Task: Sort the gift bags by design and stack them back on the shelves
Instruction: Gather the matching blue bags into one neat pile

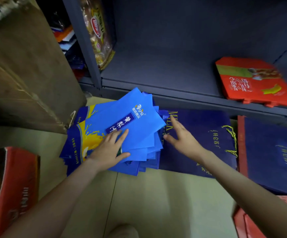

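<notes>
A fanned pile of bright blue gift bags (139, 127) with yellow splash print lies on the floor below the shelf. My left hand (110, 148) rests flat on top of the pile, fingers spread. My right hand (182, 136) hovers open at the pile's right edge, over a dark navy gift bag (208, 134) with gold cord handles. Another navy bag with a red border (273, 155) lies to the right. A small stack of red gift bags (252, 81) sits on the dark shelf (173, 66), at its right end.
A large brown cardboard box (24, 71) stands at left. Red boxes (8, 186) sit at the lower left and red bags (245, 222) at the lower right. A snack packet (98, 31) leans at the shelf upright. Tan floor (156, 200) lies in front.
</notes>
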The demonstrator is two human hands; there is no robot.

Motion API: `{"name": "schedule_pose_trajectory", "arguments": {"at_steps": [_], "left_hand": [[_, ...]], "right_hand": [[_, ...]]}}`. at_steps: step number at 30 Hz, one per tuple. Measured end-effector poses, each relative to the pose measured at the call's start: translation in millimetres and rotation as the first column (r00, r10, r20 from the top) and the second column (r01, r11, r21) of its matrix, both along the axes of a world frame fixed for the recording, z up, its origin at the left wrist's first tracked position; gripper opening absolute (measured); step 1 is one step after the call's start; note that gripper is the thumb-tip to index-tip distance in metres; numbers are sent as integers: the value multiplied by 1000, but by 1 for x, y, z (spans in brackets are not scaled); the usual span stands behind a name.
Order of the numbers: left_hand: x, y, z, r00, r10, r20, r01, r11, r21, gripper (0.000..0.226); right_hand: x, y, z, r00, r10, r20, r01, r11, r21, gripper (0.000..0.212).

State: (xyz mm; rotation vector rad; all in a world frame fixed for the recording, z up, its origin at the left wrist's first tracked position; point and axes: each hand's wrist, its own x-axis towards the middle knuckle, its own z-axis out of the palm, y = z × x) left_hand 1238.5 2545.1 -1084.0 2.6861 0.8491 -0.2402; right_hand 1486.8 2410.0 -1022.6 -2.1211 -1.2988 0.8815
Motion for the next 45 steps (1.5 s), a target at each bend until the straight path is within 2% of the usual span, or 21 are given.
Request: {"name": "schedule_pose_trajectory", "arguments": {"at_steps": [2,5,7,9,13,15,17,19,20,22,24,26,29,32,35,37,39,41,45], "left_hand": [[-2,0,2,999,-22,-39,22,1000,-9,84],[-4,-3,5,996,-69,-49,68,997,-21,60],[-4,-4,8,989,-139,-44,137,990,-36,55],[-2,-1,9,981,-193,-13,192,979,-69,54],[3,2,6,964,-264,-21,264,964,-37,64],[6,-3,12,951,-308,-18,307,940,147,64],[8,-6,24,915,-400,-47,389,848,359,67],[10,-11,26,876,-475,-89,447,728,519,78],[12,-14,27,868,-490,-85,453,710,539,75],[19,-18,31,869,-494,-10,434,755,492,65],[28,-18,34,870,-491,40,429,794,431,64],[36,-15,30,879,-471,71,410,824,390,68],[42,-13,27,946,-303,112,266,927,264,58],[46,-14,30,972,-161,169,150,986,79,69],[61,-18,35,966,-151,210,138,987,79,72],[80,-21,39,963,-152,221,130,985,111,68],[105,-23,44,960,-121,253,88,987,135,62],[131,-20,51,954,-96,286,46,983,176,59],[190,-16,58,939,-127,318,40,963,267,53]], "right_hand": [[-13,9,-4,995,-15,-100,16,1000,4,71],[-27,24,-6,967,-170,-192,186,980,69,58],[-28,26,-9,960,-230,-162,252,959,128,50],[-27,19,-12,961,-241,-138,265,945,191,51],[-35,11,-17,935,-262,-240,315,924,217,43],[-36,18,-19,917,-330,-225,373,909,186,47],[-31,29,-17,905,-367,-215,398,908,128,67],[-27,38,-12,875,-362,-320,409,908,89,70],[-25,40,-11,853,-362,-376,425,900,99,66],[-21,38,-10,776,-377,-506,512,844,156,57],[-18,29,-8,685,-368,-629,608,765,214,54],[-17,16,-8,646,-383,-660,666,705,243,55],[-19,-2,-18,724,-356,-590,595,755,275,59],[-26,-6,-29,821,-245,-515,417,874,249,69],[-33,-2,-33,922,-150,-357,231,952,199,72],[-29,-1,-30,958,-129,-256,178,968,175,73],[-9,-5,-26,975,-153,-159,182,965,189,73],[22,-12,-26,980,-199,3,194,960,200,73],[101,-22,-27,890,-311,334,283,950,129,76]]}}
